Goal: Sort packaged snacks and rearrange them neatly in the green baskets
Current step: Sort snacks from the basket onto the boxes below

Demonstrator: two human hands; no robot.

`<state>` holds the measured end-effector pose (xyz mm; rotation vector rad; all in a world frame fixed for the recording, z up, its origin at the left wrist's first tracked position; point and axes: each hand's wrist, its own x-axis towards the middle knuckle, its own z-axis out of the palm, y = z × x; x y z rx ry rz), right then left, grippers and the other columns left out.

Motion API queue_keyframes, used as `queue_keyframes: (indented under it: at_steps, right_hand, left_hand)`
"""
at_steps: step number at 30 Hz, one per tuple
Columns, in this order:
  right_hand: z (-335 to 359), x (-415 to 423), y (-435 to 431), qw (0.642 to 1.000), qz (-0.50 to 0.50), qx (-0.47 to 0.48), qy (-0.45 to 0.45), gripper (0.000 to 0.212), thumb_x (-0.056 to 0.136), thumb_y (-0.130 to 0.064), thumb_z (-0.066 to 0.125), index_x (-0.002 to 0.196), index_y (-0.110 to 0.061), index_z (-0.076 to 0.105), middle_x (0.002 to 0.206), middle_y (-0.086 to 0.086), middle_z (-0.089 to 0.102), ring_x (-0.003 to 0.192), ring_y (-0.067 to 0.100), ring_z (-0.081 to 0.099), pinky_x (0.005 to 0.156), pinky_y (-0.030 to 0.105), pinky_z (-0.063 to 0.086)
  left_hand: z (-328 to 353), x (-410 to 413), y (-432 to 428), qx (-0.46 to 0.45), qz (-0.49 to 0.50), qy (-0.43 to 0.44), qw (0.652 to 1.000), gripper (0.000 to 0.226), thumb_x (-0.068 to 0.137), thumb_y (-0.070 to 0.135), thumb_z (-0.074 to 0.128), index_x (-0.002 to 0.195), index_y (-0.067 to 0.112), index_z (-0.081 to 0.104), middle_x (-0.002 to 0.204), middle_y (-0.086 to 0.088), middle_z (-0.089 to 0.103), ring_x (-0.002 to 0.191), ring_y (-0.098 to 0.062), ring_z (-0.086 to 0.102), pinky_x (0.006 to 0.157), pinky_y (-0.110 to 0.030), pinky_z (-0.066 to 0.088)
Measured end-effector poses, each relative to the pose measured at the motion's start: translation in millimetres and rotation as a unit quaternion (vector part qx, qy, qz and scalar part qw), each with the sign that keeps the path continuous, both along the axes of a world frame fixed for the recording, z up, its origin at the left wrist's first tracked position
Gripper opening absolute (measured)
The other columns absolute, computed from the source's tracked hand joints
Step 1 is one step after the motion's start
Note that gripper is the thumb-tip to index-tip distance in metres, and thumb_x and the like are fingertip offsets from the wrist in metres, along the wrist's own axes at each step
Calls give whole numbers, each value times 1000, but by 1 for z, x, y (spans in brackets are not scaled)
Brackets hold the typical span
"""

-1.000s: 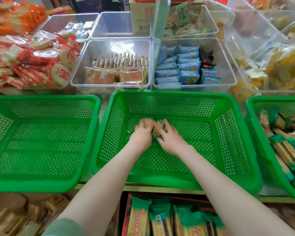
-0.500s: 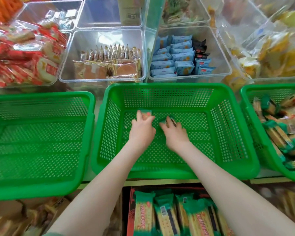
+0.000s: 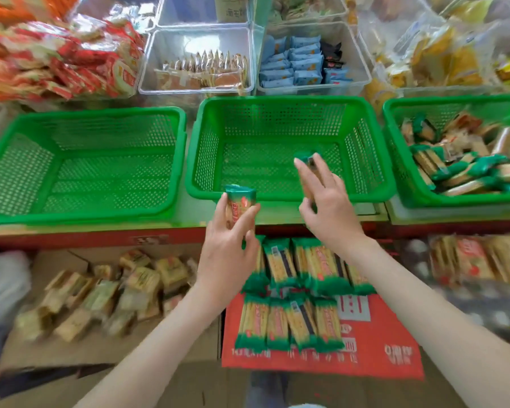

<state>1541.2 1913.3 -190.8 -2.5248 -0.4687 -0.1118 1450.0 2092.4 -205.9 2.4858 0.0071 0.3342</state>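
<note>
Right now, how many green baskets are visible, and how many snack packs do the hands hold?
Green baskets: 3 (left basket, middle basket, right basket)
Snack packs held: 2 (left pack in left hand, right pack in right hand)
Total: 5

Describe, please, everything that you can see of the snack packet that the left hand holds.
The snack packet is slim and oblong, in shiny film: green crimped top, tan body with red print. It stands nearly upright, in the air before the near rim of the middle green basket. The left hand pinches it with its fingers; its lower end is hidden.
</note>
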Motion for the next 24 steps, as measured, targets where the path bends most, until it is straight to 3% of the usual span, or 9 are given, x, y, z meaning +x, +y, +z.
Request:
queue_keyframes:
  at_steps: [8,11,14,17,21,24]
  right_hand:
    - [-70,-179,-24,990,36,-18,137,76,91,-11,53,153,-34,15,160,-2,14,141,26,22,112,42,33]
    - [-102,-202,-23,976,6,-26,216,72,95,-16,48,154,-29,8,161,-5,4,145,21,11,115,32,21]
    - [-125,-204,-15,968,-22,-34,249,71,97,-19,48,155,-22,7,162,-3,1,147,22,6,116,33,18]
    - [-136,-201,-1,963,-16,-29,267,71,99,-26,49,155,-18,6,162,0,1,148,21,4,117,31,13]
    - [-140,-196,14,962,19,-110,250,69,103,-38,37,154,-11,0,162,8,-1,148,26,2,119,35,7]
    - [-130,-187,12,961,25,-145,233,67,102,-42,34,155,-14,5,162,9,-1,147,27,8,118,42,12]
  left_hand:
    - [-81,-117,-29,14,-4,186,982,62,96,15,53,149,34,29,158,-18,17,134,-39,36,100,-40,41]
    - [-104,-128,-37,32,3,247,968,64,97,20,49,153,34,20,160,-15,11,136,-36,32,99,-35,41]
    - [-121,-130,-39,82,-3,289,954,66,98,23,48,154,32,14,159,-15,12,136,-35,29,100,-35,40]
    - [-131,-128,-39,82,-9,271,959,61,99,24,47,154,25,20,156,-21,17,131,-38,34,103,-40,38]
    - [-131,-124,-37,78,-14,269,960,53,103,22,39,153,23,23,155,-23,19,133,-39,33,102,-43,39]
    - [-121,-119,-33,125,-21,208,970,59,90,10,59,146,13,41,147,-31,34,122,-46,47,92,-48,48]
